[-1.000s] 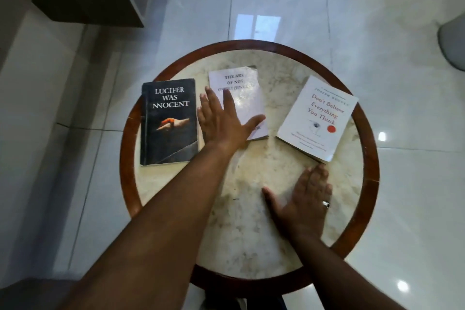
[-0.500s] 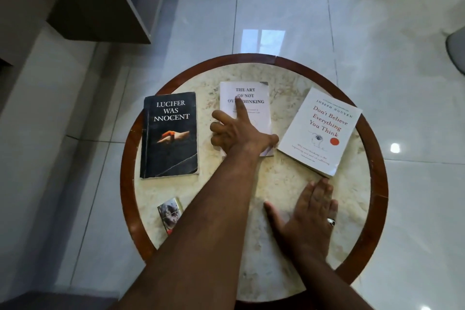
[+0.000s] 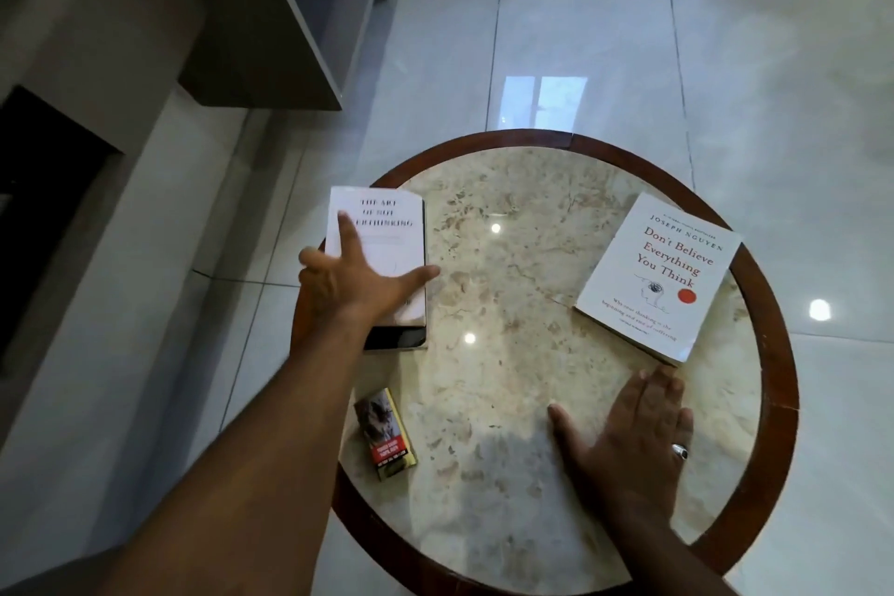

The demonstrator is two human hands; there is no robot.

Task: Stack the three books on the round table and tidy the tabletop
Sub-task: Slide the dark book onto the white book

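A small white book, "The Art of Not Overthinking" (image 3: 387,237), lies on top of the black book (image 3: 397,338) at the left edge of the round marble table (image 3: 774,353). Only a dark strip of the black book shows beneath it. My left hand (image 3: 353,281) grips the small white book, thumb on its right edge and index finger on the cover. A larger white book, "Don't Believe Everything You Think" (image 3: 658,276), lies at the table's right. Just below that book's near corner, my right hand (image 3: 633,431) rests flat on the marble, holding nothing.
A small printed packet (image 3: 387,433) lies near the table's front left edge. A grey cabinet (image 3: 271,39) stands on the glossy tiled floor (image 3: 580,39) at the upper left, beyond the table. A wooden rim rings the marble top.
My left hand has carried the small white book from the table's middle leftward onto the black book. The view shifted left. My right hand stayed flat on the table.
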